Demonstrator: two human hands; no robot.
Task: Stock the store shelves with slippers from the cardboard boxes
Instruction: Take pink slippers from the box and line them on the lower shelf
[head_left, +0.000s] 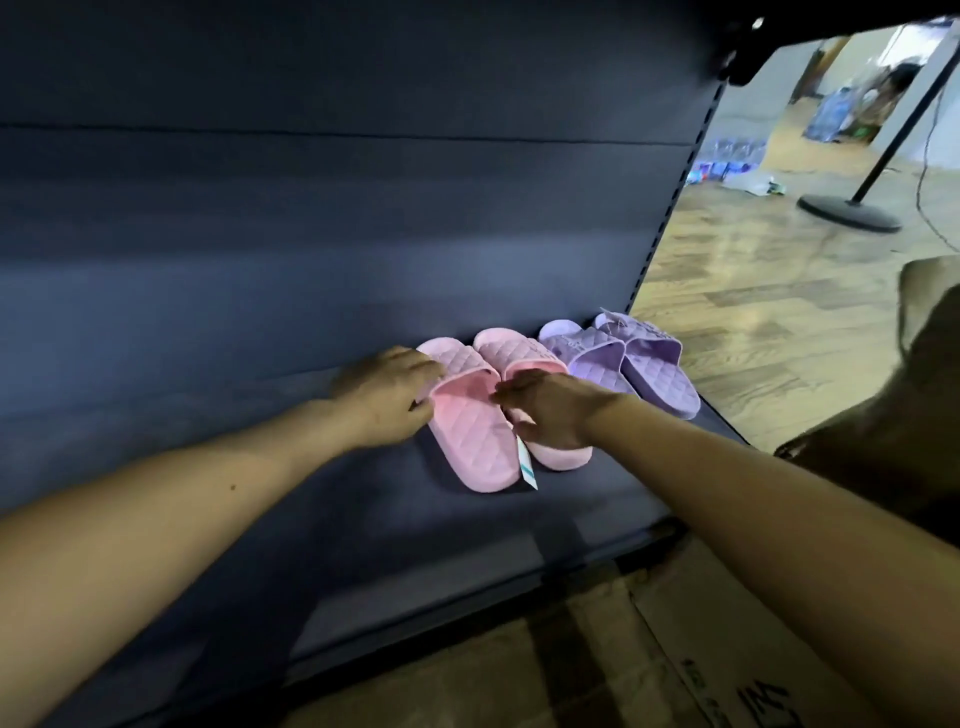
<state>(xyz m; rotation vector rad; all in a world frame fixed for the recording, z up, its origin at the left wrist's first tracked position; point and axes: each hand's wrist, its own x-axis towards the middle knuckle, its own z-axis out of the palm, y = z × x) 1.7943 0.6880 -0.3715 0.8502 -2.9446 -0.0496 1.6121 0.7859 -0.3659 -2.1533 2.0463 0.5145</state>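
Hands both down on the pair of pink quilted rubber slippers (475, 441), side by side on the dark blue metal shelf (260, 467). My left hand (387, 397) pinches the left one's strap, and my right hand (550, 410) curls over the right one. A pair of lilac quilted slippers (649, 374) sits just beside them to the right, with the brown cardboard box (727, 649) below the shelf edge.

Quilted matt foam-like pink slippers (470, 415), matt dark shelf (363, 545), glossy wood-look floor (753, 291).
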